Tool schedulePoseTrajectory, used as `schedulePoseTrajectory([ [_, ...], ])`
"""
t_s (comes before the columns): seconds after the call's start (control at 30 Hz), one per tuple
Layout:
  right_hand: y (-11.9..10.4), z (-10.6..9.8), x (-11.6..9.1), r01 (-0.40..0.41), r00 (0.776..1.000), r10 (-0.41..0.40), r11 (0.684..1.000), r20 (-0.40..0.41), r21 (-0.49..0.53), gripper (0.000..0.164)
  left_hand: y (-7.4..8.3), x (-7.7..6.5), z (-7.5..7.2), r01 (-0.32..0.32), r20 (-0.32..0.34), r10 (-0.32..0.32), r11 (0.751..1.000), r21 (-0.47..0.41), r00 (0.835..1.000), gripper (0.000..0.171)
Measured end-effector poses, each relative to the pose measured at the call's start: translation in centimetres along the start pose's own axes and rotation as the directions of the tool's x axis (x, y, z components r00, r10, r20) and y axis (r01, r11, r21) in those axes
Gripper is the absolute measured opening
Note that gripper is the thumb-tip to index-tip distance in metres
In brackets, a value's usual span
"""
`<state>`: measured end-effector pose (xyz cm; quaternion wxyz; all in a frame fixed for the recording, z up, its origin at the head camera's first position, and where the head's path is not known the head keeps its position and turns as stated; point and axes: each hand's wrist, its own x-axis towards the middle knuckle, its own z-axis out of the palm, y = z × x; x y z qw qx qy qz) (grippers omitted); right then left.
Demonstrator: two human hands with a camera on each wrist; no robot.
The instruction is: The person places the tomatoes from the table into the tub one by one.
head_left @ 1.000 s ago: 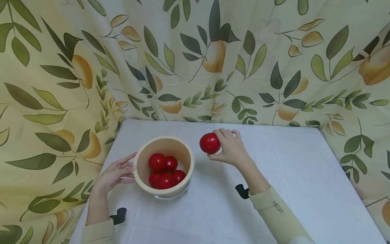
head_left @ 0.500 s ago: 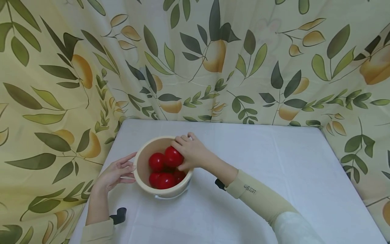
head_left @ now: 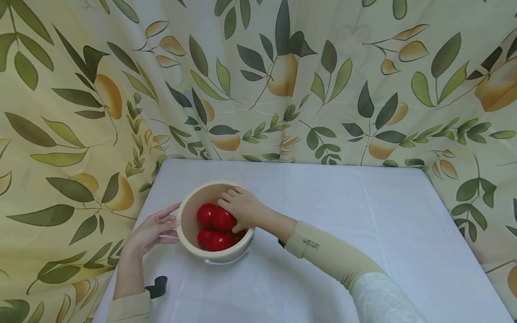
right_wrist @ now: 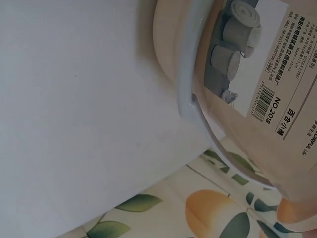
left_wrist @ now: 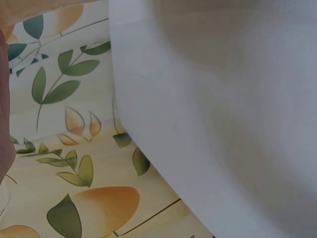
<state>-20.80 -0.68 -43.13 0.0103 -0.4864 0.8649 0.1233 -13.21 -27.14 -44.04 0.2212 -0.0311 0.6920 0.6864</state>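
Observation:
A cream bucket (head_left: 218,255) stands on the white table, with several shiny red round fruits (head_left: 220,241) inside. My right hand (head_left: 245,210) reaches over the bucket's right rim and grips one red fruit (head_left: 223,219) down among the others; its palm and part of the fruit are hidden. At the opposite side, my left hand (head_left: 151,231) rests its extended fingertips against the bucket's outer wall. Only a sliver of the left hand (left_wrist: 4,114) shows at the edge of the left wrist view. In the right wrist view, the bucket wall carries a printed label (right_wrist: 277,74).
The bucket's pale handle (right_wrist: 187,74) hangs down on the near side. A white cloth covers the table (head_left: 343,197), whose far edge meets a leaf-and-fruit patterned curtain (head_left: 258,112). The same curtain closes off the left and right sides.
My right hand has carried the red fruit leftward from above the table, over the rim and down into the bucket. The left hand and bucket have stayed in place.

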Motion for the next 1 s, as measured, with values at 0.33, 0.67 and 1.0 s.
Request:
schedulePoseTrajectory([
  [0.33,-0.5,0.1,0.1,-0.043,0.986,0.07,0.983,0.153,-0.177,0.077,0.0,0.2,0.2,-0.004,0.005,0.004,1.0,-0.007,1.0,0.064],
  [0.67,-1.0,0.2,0.6,-0.085,0.971,0.145,0.953,0.19,-0.29,0.064,0.1,0.3,0.3,-0.005,0.003,0.005,1.0,0.014,1.0,0.064],
  [1.0,0.9,-1.6,-1.1,-0.075,0.997,0.075,0.995,0.007,0.065,0.057,0.9,0.3,-0.1,-0.004,0.009,0.003,0.992,0.123,1.0,0.067],
])
